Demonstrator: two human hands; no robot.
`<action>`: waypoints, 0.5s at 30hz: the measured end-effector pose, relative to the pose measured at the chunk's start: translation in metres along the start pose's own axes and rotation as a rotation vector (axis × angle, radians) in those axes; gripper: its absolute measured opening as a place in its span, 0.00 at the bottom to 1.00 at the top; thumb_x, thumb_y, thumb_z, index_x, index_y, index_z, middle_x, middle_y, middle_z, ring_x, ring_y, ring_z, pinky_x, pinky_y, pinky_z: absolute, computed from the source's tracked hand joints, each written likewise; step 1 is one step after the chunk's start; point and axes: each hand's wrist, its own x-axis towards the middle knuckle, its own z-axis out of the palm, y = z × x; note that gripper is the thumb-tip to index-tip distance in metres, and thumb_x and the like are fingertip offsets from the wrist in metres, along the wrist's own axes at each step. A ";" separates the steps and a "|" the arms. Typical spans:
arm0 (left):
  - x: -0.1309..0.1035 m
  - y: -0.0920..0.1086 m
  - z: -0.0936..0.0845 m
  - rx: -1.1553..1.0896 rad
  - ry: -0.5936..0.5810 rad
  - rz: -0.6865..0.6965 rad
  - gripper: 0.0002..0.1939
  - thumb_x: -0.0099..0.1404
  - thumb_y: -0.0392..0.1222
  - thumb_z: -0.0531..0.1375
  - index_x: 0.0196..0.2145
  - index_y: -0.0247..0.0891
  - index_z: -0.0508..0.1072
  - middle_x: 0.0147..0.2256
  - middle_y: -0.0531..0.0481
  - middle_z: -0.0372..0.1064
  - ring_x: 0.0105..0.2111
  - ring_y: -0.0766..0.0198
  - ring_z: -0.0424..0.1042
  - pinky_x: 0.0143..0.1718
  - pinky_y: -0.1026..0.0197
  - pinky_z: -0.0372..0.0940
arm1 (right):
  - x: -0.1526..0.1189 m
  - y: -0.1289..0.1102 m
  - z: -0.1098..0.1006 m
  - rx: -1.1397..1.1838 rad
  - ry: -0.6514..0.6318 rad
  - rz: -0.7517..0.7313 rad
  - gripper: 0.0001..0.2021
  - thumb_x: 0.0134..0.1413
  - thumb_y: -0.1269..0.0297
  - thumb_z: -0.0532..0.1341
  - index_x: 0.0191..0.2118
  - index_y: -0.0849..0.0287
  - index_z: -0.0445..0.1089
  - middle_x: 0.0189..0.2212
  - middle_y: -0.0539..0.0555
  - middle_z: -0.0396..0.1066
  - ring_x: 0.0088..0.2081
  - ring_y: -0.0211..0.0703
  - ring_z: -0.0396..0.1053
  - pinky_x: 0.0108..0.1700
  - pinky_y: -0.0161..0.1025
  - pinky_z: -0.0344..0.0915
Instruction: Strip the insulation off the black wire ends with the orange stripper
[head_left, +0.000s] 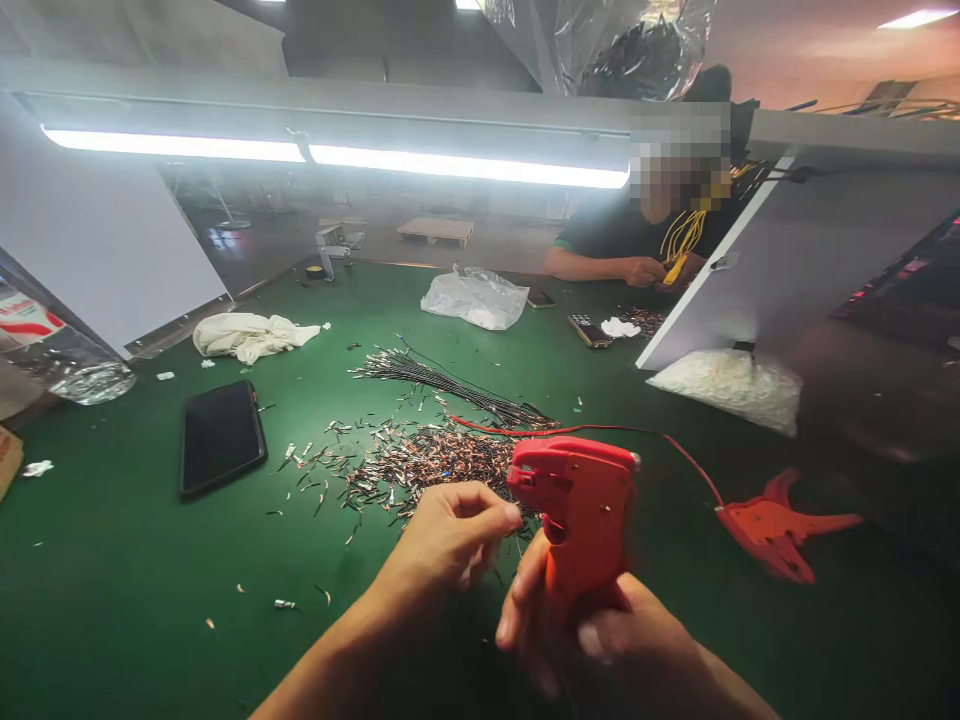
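Tabletop [120,600]: one, green. Just beyond the left grip [450,535]: heap of wire offcuts [442,455] (copper-coloured and black, strays scattered around it). Beyond the heap: bundle of black wires [457,383], silvery tips. Left of the left grip: black phone [222,438]. Farther off, same side: crumpled white cloth [251,337]. Well beyond both grips: clear plastic bag [476,297]. Right of the right grip [637,640]: red tool [776,525].

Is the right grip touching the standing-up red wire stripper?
Touching: the head view shows the right grip around the upright red wire stripper, fingers on one side, thumb on the other.
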 end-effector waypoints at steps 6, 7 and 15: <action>-0.003 0.013 -0.012 -0.154 0.199 0.134 0.15 0.58 0.52 0.66 0.28 0.38 0.71 0.19 0.58 0.66 0.15 0.75 0.59 0.16 0.72 0.54 | 0.005 -0.010 0.001 -0.071 0.035 -0.021 0.19 0.50 0.60 0.66 0.48 0.61 0.74 0.45 0.62 0.78 0.26 0.39 0.72 0.30 0.38 0.62; -0.004 0.014 -0.011 -0.146 0.158 0.125 0.15 0.57 0.53 0.67 0.28 0.37 0.73 0.19 0.56 0.67 0.15 0.73 0.61 0.16 0.70 0.56 | 0.005 -0.012 0.001 -0.082 0.042 -0.022 0.19 0.49 0.62 0.65 0.48 0.61 0.74 0.44 0.61 0.78 0.26 0.39 0.71 0.31 0.38 0.63; -0.011 0.009 0.004 0.039 0.210 0.262 0.14 0.60 0.44 0.66 0.20 0.36 0.73 0.18 0.53 0.66 0.18 0.71 0.62 0.20 0.67 0.59 | 0.005 -0.019 0.006 -0.054 0.074 -0.037 0.21 0.45 0.68 0.62 0.49 0.62 0.74 0.46 0.61 0.78 0.25 0.39 0.71 0.32 0.39 0.64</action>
